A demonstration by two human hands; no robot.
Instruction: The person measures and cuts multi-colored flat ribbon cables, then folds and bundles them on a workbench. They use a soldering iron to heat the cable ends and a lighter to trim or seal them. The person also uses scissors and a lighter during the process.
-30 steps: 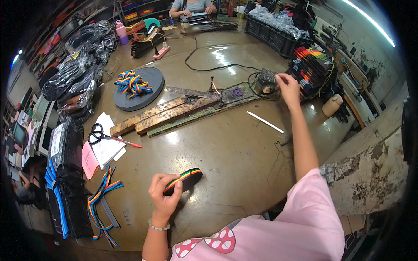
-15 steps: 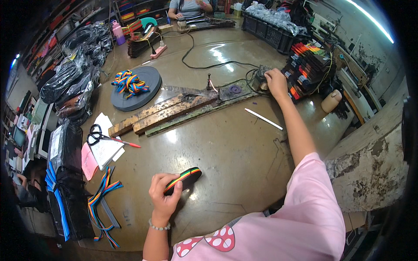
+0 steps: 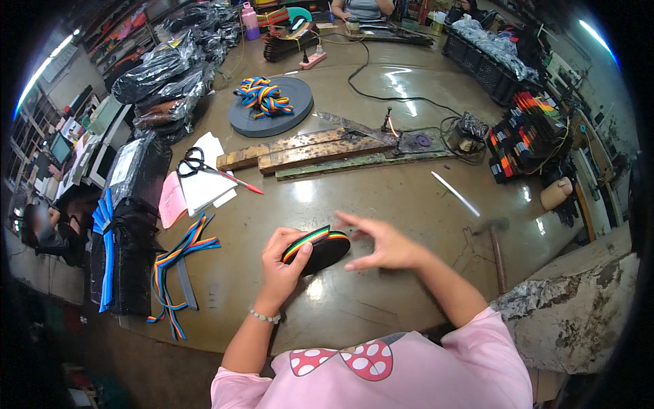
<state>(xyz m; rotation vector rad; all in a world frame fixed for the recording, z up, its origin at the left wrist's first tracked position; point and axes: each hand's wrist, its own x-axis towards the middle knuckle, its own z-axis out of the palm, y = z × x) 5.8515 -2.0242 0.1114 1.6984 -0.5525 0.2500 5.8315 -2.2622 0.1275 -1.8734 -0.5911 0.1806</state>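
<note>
My left hand (image 3: 278,267) is closed round a flat black coil of strap (image 3: 327,253) with a green, yellow and red stripe along its edge. A loose end of the strap lifts slightly at the top. My right hand (image 3: 390,245) is just right of the coil, fingers spread and a little blurred, with nothing in it. Beyond the hands lies a wooden jig of bars (image 3: 320,153) on a green board. At its right end stands a dark, stained block-shaped device (image 3: 468,133) with a cable.
A grey webbing roll (image 3: 298,102) carries knotted rainbow straps (image 3: 261,97). Scissors (image 3: 191,163) and a red pen (image 3: 248,185) rest on papers at left, near loose rainbow straps (image 3: 163,273). Right are a white stick (image 3: 455,193), a hammer (image 3: 499,259) and stacked striped straps (image 3: 528,136). A person (image 3: 364,8) sits opposite.
My right hand has left the block-shaped device and come back beside the coil, its fingers now spread. My left hand keeps hold of the coil. The whole view has shifted.
</note>
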